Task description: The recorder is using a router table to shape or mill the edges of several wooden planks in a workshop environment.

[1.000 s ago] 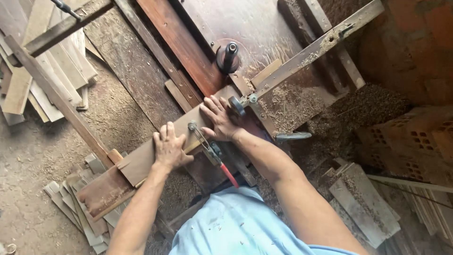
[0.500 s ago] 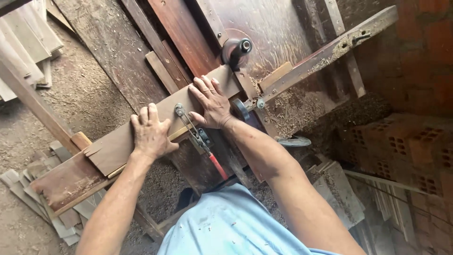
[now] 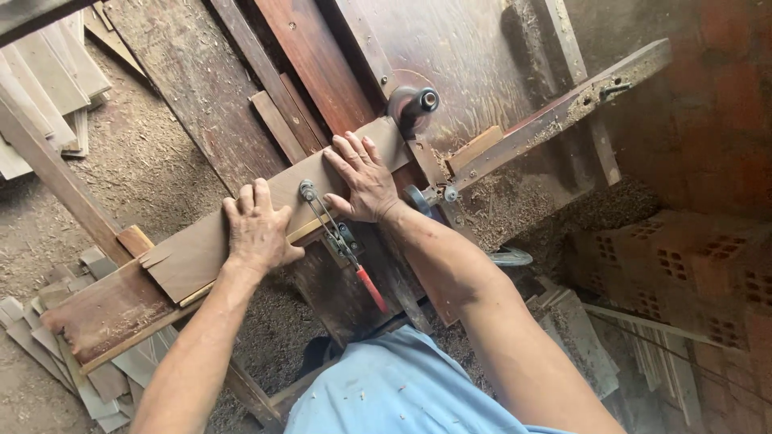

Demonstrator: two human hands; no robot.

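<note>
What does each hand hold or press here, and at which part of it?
Both hands press flat on the wooden board: left hand mid-length, right hand nearer the spinning head. Neither grips.

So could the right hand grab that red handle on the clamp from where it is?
Probably yes. The right hand lies flat on the board, just beside the clamp, and the red handle sticks out towards the person with nothing lying over it. The hand would only need to lift off and slide back.

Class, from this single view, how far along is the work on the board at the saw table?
Done: sawdust lies piled beside the table. In hand: the left hand and right hand press the board flat, its far end at the spinning head. Left: most of the board sits short of the head.
</note>
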